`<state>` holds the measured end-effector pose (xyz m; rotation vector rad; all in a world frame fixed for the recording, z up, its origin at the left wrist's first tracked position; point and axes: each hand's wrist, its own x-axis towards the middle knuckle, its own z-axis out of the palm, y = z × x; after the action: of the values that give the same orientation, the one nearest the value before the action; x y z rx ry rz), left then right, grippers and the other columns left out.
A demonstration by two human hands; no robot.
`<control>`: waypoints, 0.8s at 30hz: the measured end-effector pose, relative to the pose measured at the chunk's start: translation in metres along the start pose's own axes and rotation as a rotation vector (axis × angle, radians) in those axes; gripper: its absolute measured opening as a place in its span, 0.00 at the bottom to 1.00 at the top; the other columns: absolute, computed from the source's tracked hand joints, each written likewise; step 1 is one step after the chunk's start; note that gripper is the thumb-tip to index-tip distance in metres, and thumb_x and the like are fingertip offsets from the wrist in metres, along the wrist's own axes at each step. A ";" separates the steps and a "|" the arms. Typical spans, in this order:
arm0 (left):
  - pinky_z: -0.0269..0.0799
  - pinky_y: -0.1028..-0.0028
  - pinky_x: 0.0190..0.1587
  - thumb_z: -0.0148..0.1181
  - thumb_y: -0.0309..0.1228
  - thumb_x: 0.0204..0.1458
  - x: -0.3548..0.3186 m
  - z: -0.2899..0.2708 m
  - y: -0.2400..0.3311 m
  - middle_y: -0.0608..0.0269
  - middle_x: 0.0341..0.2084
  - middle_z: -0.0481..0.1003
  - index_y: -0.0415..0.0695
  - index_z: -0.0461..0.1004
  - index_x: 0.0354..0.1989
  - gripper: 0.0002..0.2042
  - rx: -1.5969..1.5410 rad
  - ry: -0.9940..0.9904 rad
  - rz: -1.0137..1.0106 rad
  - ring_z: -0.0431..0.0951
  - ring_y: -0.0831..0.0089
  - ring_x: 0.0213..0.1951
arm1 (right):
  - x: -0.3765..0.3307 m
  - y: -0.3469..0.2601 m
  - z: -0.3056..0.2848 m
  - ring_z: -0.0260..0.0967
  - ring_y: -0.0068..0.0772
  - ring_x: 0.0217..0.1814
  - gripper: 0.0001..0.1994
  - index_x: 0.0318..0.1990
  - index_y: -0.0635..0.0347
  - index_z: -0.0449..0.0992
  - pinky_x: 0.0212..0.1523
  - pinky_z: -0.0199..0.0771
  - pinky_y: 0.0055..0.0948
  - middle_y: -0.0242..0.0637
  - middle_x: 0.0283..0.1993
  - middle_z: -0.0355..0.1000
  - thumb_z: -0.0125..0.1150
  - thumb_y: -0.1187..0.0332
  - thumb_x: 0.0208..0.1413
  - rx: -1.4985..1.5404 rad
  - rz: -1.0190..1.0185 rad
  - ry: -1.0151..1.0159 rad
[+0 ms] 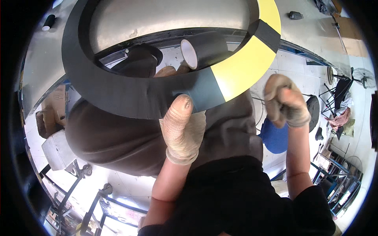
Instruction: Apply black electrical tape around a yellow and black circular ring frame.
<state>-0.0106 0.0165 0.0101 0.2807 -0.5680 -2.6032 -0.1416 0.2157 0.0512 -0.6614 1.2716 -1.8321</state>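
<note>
A large flat ring stands tilted over my lap, black on its left side and yellow on its right. Dark wrapped bands cross the yellow part, one at the upper right and one beside my left hand. My left hand, in a soiled cream glove, grips the ring's lower rim. Its thumb lies on the front face and its fingertips show through the opening. Behind those fingertips is a black roll with a white core. My right hand, gloved and blurred, is apart from the ring with curled fingers; what they hold, if anything, is unclear.
The ring's upper part reaches over a metal-topped table. A small black roll stands at its far left. A blue round seat is below my right hand. Cardboard boxes and a wheeled frame are at left.
</note>
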 end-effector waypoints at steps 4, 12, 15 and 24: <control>0.63 0.65 0.68 0.66 0.29 0.56 -0.001 0.002 -0.005 0.57 0.57 0.71 0.40 0.62 0.65 0.29 0.094 0.068 -0.046 0.71 0.68 0.60 | 0.028 -0.042 0.042 0.74 0.25 0.24 0.20 0.62 0.63 0.69 0.23 0.75 0.17 0.47 0.37 0.78 0.53 0.61 0.69 -0.053 0.034 0.053; 0.59 0.59 0.71 0.70 0.30 0.52 0.007 0.003 -0.001 0.53 0.63 0.67 0.42 0.64 0.64 0.31 0.096 -0.068 0.003 0.67 0.61 0.65 | 0.013 -0.058 0.095 0.70 0.14 0.24 0.22 0.58 0.65 0.72 0.23 0.68 0.14 0.26 0.29 0.74 0.70 0.67 0.59 -0.150 0.185 0.119; 0.49 0.53 0.75 0.71 0.32 0.51 0.008 0.002 -0.001 0.47 0.71 0.58 0.43 0.66 0.61 0.29 0.060 -0.118 0.027 0.56 0.52 0.73 | -0.013 -0.030 0.101 0.65 0.09 0.20 0.22 0.53 0.65 0.76 0.21 0.64 0.14 0.24 0.24 0.72 0.72 0.58 0.59 0.039 0.755 0.320; 0.56 0.55 0.72 0.72 0.32 0.49 0.004 0.003 0.012 0.48 0.63 0.66 0.42 0.65 0.62 0.31 0.187 -0.040 -0.038 0.61 0.57 0.70 | 0.062 0.104 -0.020 0.78 0.24 0.36 0.23 0.56 0.65 0.76 0.34 0.80 0.22 0.36 0.40 0.79 0.66 0.56 0.62 -0.543 -0.176 0.143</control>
<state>-0.0101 0.0057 0.0178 0.3019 -0.8303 -2.5999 -0.1587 0.1557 -0.0538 -0.9686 1.8870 -1.6958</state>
